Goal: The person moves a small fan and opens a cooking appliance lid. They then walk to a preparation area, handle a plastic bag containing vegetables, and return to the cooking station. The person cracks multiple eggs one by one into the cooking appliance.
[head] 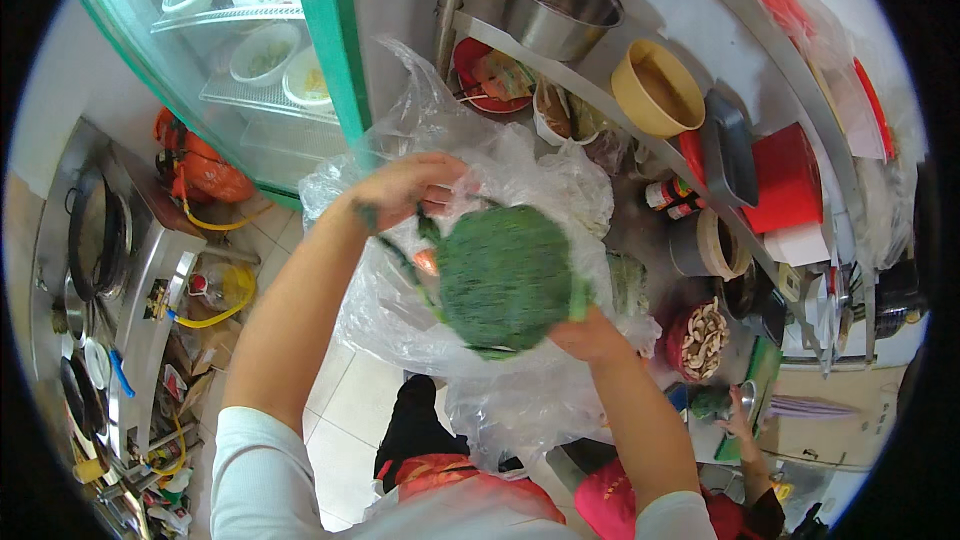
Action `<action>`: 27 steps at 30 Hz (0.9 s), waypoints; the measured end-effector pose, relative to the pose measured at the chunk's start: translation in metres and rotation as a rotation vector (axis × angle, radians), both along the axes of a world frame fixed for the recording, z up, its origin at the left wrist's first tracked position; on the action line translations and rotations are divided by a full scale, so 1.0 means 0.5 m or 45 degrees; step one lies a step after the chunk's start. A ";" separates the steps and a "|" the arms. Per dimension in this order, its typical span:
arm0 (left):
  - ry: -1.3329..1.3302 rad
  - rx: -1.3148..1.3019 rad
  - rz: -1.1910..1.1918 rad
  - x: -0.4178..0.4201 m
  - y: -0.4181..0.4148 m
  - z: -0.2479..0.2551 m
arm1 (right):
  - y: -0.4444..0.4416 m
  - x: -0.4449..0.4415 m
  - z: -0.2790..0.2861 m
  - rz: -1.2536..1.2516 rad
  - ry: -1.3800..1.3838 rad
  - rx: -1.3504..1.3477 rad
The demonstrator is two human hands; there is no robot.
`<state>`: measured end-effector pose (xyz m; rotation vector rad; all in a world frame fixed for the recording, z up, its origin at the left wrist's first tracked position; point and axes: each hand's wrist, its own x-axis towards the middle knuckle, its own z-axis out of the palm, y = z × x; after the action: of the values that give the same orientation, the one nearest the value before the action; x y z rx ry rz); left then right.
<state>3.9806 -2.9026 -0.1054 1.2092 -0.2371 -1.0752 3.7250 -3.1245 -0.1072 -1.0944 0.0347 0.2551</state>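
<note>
A large green broccoli head (506,277), blurred, is held over a clear plastic bag (390,315). My right hand (589,334) grips the broccoli at its lower right edge, and part of the fingers is hidden beneath it. Up and to the left, my left hand (416,191) has curled fingers beside the bag and the broccoli's leaf stems (409,266). Whether it pinches anything is not clear. Something orange (425,262) shows at the broccoli's left side.
A glass-door fridge (322,37) with bowls stands at upper left. The steel shelf (525,45) at right carries a steel pot (562,7) and a yellow tub (656,90). Sliced mushrooms fill a red container (697,341). A co-worker's hand (739,416) is near a green cutting board (750,397).
</note>
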 end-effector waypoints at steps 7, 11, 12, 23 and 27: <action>-0.215 0.043 -0.018 0.015 0.042 0.023 | 0.093 0.067 -0.122 0.319 0.351 -0.416; -0.437 0.134 -0.025 -0.041 0.055 0.040 | 0.129 0.082 -0.235 0.389 0.301 -0.566; -0.478 0.165 -0.027 -0.056 0.063 0.047 | 0.142 0.087 -0.251 0.384 0.341 -0.570; -1.074 0.630 0.721 -0.399 0.238 -0.033 | 0.152 0.097 -0.351 0.284 -0.144 -1.401; -1.095 0.747 0.550 -0.553 0.238 -0.116 | 0.163 0.085 -0.316 0.170 -0.047 -1.520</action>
<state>3.7042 -2.7834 -0.1634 2.1034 -0.3033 -0.1825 3.7675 -3.0432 -0.2653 -2.2935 0.0866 0.3404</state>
